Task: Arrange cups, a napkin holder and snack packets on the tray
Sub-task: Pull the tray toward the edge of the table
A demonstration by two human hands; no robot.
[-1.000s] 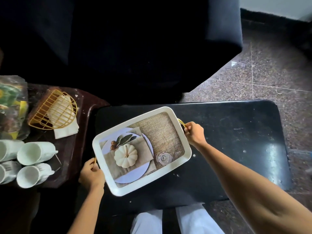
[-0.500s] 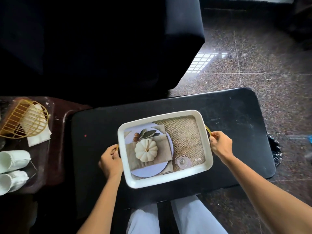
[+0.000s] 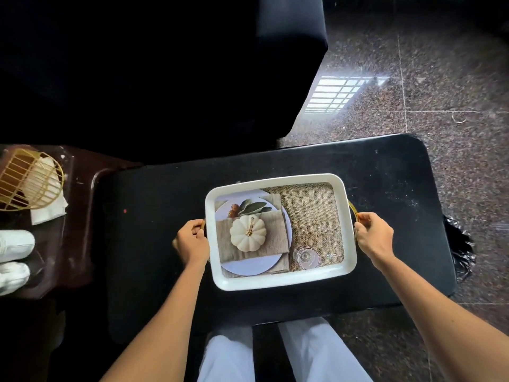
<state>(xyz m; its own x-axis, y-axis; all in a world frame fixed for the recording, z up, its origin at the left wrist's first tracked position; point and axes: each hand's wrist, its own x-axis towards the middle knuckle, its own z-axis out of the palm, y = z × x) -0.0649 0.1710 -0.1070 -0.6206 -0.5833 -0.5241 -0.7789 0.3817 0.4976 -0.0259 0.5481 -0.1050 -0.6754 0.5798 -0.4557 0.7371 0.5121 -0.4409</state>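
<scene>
Head view: both hands on the tray

Nearest me, my left hand (image 3: 192,242) and right hand (image 3: 373,237) are curled around the gold handles of the tray (image 3: 278,282), on the black tabletop (image 3: 154,216). Farther left sit cups (image 3: 13,245) and the napkin holder (image 3: 29,183).

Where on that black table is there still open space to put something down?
The black table is bare left of the tray, out to the brown side table, and along its far edge. Right of the tray it is bare too. The left hand and right hand crowd the tray's handles.
</scene>
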